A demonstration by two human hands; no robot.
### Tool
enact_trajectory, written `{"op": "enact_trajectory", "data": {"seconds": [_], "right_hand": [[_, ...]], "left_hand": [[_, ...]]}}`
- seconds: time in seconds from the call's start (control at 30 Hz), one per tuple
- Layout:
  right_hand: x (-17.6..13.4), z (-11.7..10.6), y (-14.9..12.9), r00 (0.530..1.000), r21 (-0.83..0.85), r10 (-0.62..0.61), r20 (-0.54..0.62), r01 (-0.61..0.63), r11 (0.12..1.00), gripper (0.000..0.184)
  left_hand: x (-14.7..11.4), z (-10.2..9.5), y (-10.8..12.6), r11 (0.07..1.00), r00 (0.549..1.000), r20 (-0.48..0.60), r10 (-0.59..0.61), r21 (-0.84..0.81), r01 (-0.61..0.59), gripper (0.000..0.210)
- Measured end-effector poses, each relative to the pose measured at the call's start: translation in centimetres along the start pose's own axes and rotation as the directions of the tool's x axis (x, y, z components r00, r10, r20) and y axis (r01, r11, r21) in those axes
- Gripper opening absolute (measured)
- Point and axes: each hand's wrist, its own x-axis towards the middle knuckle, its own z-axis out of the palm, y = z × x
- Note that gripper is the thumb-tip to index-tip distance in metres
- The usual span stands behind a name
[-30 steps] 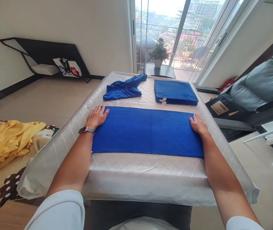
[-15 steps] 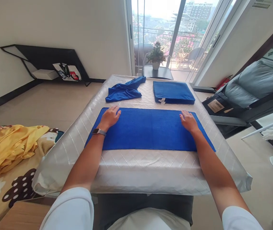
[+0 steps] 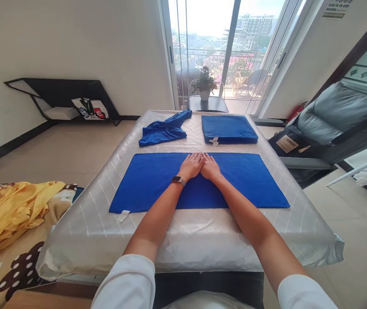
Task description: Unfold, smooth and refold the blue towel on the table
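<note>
"Where is the blue towel (image 3: pixel 151 176)?"

"Flat toward the counter's (image 3: pixel 203 253) near edge, white tag (image 3: pixel 123 216) nearest, its print unreadable."

"Is it held?"

"No: the person's left hand (image 3: pixel 190 166) and right hand (image 3: pixel 211 168) meet at its middle, palms down, fingers straight, grasping nothing."

"How would it handle?"

"Likely light, soft, limp; best taken by two corners. Toward the far edge: a crumpled blue cloth (image 3: pixel 164 130) and a towel stack (image 3: pixel 230 128), its label (image 3: pixel 215 141) illegible too."

From afar I see a daylit, silver-framed sliding glass door (image 3: pixel 229 51); before it stands a dark-seated chair (image 3: pixel 207 104), left of it a plain off-white wall (image 3: pixel 90 40), right of it a padded grey leather-look armchair (image 3: pixel 341 112).
</note>
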Motion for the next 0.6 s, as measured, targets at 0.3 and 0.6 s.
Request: {"op": "enact_trajectory", "data": {"seconds": [0.3,0.6], "right_hand": [[0.0,-0.5,3.0,0.994,0.046,0.102,0.041,-0.104,0.994,0.066],[-4.5,-2.4,18.5,0.917,-0.014,0.399,-0.008,-0.399,0.917,0.071]], "left_hand": [[-0.6,-0.8,-2.2,0.992,0.988,0.090,-0.125,0.047,0.121,0.075],[-6.3,-5.3,-14.8,0.930,0.936,0.074,-0.345,0.160,0.330,0.080]]}}
